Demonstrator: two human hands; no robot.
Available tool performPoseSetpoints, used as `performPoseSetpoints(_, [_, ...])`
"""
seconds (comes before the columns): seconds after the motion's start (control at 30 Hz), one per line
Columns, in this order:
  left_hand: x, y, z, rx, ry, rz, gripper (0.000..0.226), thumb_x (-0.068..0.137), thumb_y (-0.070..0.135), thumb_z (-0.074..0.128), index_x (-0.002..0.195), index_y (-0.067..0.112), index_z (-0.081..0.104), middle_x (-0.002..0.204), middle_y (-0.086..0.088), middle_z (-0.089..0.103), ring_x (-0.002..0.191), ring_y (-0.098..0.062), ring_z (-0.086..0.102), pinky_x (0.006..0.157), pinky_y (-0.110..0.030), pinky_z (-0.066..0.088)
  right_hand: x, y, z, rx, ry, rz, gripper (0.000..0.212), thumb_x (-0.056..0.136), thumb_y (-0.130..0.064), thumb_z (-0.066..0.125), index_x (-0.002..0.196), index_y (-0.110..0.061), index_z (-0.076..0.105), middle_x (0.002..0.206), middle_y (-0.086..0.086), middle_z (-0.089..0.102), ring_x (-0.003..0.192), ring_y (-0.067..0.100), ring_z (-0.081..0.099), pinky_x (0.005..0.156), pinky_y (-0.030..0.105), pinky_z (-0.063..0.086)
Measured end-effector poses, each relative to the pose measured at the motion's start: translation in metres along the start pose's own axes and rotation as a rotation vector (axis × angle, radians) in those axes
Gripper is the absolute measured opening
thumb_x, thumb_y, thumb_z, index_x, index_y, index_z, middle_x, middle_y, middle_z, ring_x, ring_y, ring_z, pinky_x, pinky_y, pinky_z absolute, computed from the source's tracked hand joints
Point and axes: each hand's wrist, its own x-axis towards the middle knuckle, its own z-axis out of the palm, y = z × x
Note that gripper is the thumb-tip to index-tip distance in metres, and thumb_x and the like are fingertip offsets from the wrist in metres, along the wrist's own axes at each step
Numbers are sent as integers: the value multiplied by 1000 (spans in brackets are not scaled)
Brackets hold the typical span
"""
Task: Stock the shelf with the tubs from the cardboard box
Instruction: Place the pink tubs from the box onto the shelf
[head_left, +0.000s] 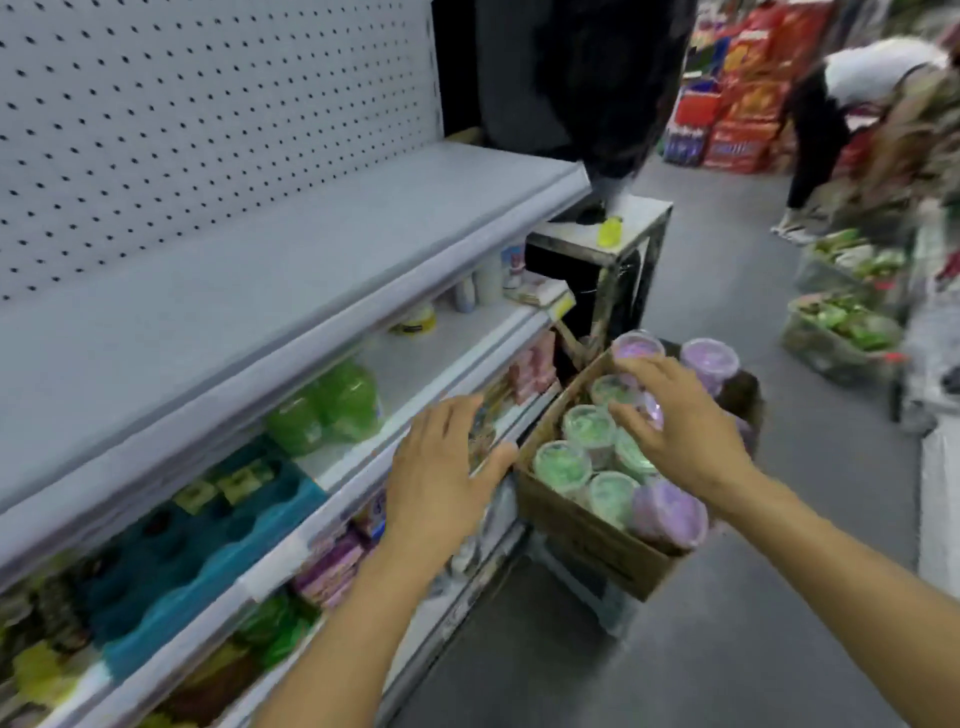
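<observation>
Shop shelves (322, 270) run along the left side, with a white board full of little holes (208, 104) behind the top one. That top shelf is bare grey. On the shelf under it, green bottles (327, 410) stand near the front edge, and blue packs (218, 530) sit beside them. Lower down, pink and purple packs (332, 566) lie near the shelf's front edge.

On the grey floor (727, 649), right by the end of the shelves, sits the cardboard box (597, 540). It is full of round tubs. Green tubs (563, 465) fill the side of the box nearest the shelves. A purple tub (670, 512) is at the near corner, and more purple tubs (709, 361) are at the far edge.

The right hand (675, 421) is over the middle of the box. Its fingers are spread and bent down over the tops of the tubs. The picture is blurry, so I cannot tell if it holds a tub. The left hand (441, 462) is flat with fingers spread, holding nothing. It is in front of the lower shelf edge, just beside the box.

Farther off, a small stand (602, 234) has a yellow thing (609, 231) on top. Another person (831, 119) bends over by red boxes (748, 104). Baskets of green packs (841, 322) sit on the floor at the right.
</observation>
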Motion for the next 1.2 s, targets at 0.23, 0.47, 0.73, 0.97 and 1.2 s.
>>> performPoseSetpoints(0.23, [49, 30, 125, -161, -352, -21, 52, 91, 50, 52, 137, 27, 44, 138, 6, 45, 127, -12, 40, 95, -16, 27, -34, 149, 17, 56, -214, 427, 44, 87, -24, 61, 128, -10, 56, 123, 16, 58, 113, 36, 54, 96, 44, 43])
performPoseSetpoints(0.47, [137, 27, 248, -281, -636, -181, 51, 89, 46, 56, 133, 22, 48, 133, -2, 52, 122, -19, 49, 103, -39, 41, -23, 240, 71, 103, -587, 669, 44, 89, -14, 54, 133, -12, 50, 132, 11, 53, 108, 24, 54, 97, 36, 42])
performPoseSetpoints(0.73, [253, 31, 360, -558, -769, -544, 35, 92, 37, 57, 121, 18, 57, 121, -3, 58, 109, -19, 55, 91, -33, 47, -9, 316, 147, 246, -1012, 737, 60, 81, -14, 72, 136, -20, 51, 134, -8, 50, 124, 15, 50, 99, 24, 42])
performPoseSetpoints(0.97, [321, 39, 426, -686, -778, -780, 37, 96, 39, 50, 122, 12, 52, 94, -1, 55, 91, -19, 52, 71, -32, 44, 27, 336, 151, 432, -1062, 867, 17, 92, -5, 52, 92, -11, 68, 70, -4, 70, 59, 8, 64, 52, 23, 53])
performPoseSetpoints(1.2, [366, 50, 461, -711, -715, -805, 53, 95, 53, 40, 129, 12, 48, 126, -15, 53, 82, -22, 51, 74, -35, 51, 57, 362, 138, 639, -759, 1084, 10, 89, -13, 66, 94, -7, 72, 62, -2, 61, 49, 8, 54, 44, 20, 47])
